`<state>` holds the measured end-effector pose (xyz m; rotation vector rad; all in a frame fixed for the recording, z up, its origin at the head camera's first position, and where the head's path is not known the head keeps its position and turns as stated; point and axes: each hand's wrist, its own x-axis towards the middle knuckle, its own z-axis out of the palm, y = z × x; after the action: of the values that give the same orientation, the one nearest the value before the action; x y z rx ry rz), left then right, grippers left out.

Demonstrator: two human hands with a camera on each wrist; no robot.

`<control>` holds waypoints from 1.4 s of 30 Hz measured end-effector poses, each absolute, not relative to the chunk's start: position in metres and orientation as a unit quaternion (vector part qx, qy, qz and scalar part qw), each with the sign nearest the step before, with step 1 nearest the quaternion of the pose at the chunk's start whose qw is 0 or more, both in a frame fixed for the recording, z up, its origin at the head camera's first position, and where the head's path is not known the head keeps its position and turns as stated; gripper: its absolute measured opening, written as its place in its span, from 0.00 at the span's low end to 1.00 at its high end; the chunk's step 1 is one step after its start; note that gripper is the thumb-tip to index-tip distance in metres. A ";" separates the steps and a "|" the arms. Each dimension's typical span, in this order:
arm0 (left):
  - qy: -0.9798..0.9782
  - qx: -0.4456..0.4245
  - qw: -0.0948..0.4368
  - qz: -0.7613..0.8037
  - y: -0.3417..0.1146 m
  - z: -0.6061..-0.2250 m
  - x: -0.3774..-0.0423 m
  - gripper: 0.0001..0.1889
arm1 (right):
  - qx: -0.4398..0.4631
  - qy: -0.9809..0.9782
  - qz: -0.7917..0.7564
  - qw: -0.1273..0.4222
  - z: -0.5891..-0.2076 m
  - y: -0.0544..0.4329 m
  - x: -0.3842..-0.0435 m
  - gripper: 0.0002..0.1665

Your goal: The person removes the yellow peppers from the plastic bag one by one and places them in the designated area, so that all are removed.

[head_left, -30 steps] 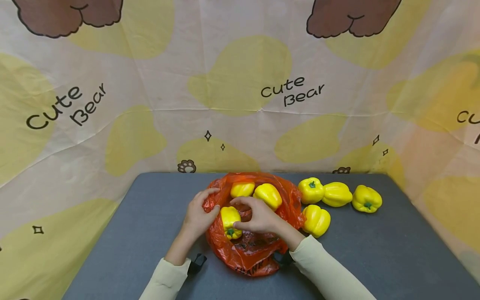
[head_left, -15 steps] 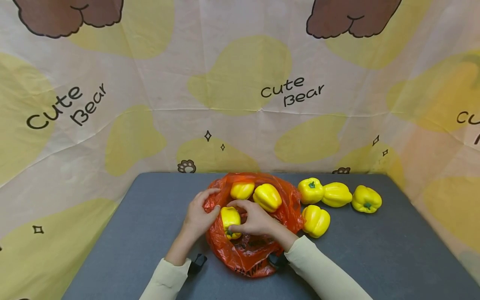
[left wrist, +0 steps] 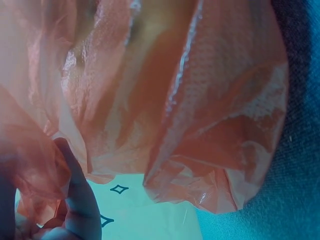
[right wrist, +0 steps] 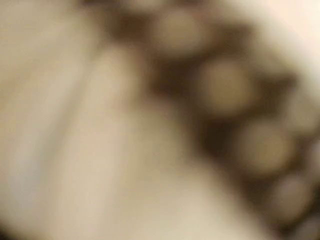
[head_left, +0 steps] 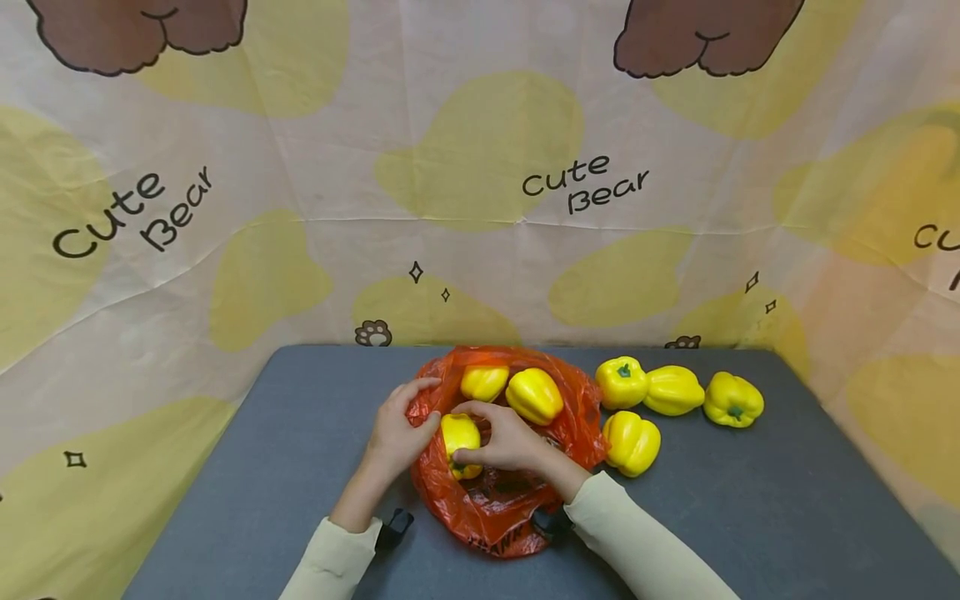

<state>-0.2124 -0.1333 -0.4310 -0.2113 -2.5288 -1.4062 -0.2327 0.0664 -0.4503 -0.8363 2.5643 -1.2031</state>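
Observation:
A crinkled red plastic bag (head_left: 450,512) lies with its mouth wide apart, mid-table in the head view. At its left rim, my left hand (head_left: 396,432) pinches the plastic. Up close in the left wrist view, the bag (left wrist: 215,125) fills most of the picture, with fingers (left wrist: 82,205) at its edge. Inside the bag, my right hand (head_left: 508,437) holds a yellow bell pepper (head_left: 457,432), thumb across its near end and fingers at its far end. Two more yellow bell peppers, one at the back (head_left: 484,382) and one beside it (head_left: 535,396), lie deeper in. The right wrist view is blurred.
Right of the bag, several yellow bell peppers rest on the grey table (head_left: 300,467): one by the bag's edge (head_left: 632,443), the others in a row behind, ending with the far right pepper (head_left: 733,399). A printed cloth (head_left: 480,167) hangs behind the table.
My right hand has shifted slightly left, its thumb moving further over the pepper's near end. My left hand stays at the bag's rim, and the peppers keep their places.

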 end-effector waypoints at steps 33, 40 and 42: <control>-0.868 -0.076 0.136 -0.471 -0.134 -0.431 -0.214 0.22 | -0.265 0.857 -0.438 0.063 -0.440 0.085 -0.229 0.36; -0.867 -0.073 0.138 -0.473 -0.134 -0.431 -0.213 0.22 | -0.279 0.851 -0.444 0.037 -0.428 0.094 -0.224 0.35; -0.866 -0.073 0.138 -0.474 -0.134 -0.432 -0.213 0.22 | -0.284 0.854 -0.435 0.027 -0.426 0.096 -0.224 0.35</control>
<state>-0.2134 -0.1342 -0.4320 -0.2124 -2.5050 -1.3722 -0.2236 0.0961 -0.4259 -0.8778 2.6375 -1.3425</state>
